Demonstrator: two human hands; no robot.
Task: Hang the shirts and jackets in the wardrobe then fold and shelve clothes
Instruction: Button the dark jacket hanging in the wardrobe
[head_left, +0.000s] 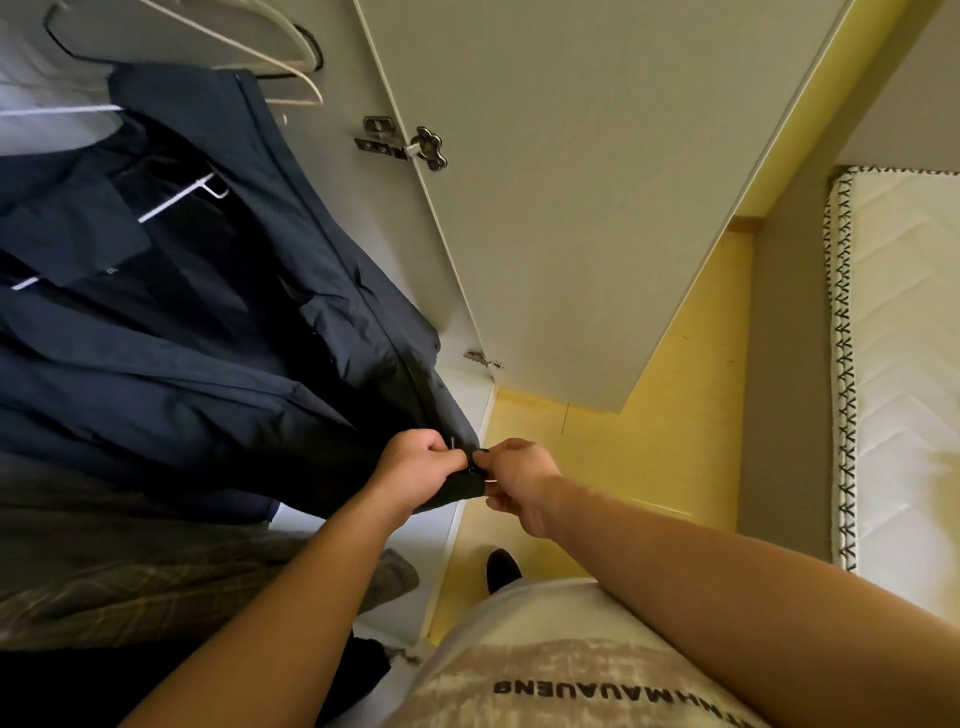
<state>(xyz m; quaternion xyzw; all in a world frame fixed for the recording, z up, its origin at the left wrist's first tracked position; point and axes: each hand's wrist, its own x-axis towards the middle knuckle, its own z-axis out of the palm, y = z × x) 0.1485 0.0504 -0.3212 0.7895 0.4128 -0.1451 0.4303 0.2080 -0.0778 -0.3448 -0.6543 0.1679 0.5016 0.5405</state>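
Printed shirt (545, 649); left hand (415, 467), right hand (519, 480) pinch jacket (208, 353); yellow floor (675, 415); mattress (909, 364).

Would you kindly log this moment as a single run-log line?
stage: hanging | jacket: hangs in wardrobe | left hand: grips hem | right hand: pinches hem corner

both bare forearms reach forward and down, converging in front of the body. the left hand (415, 470) is curled, its fingers and thumb pinching the jacket (218, 353) at its lower edge. the right hand (519, 480), fingers curled, pinches the same edge just beside the left.
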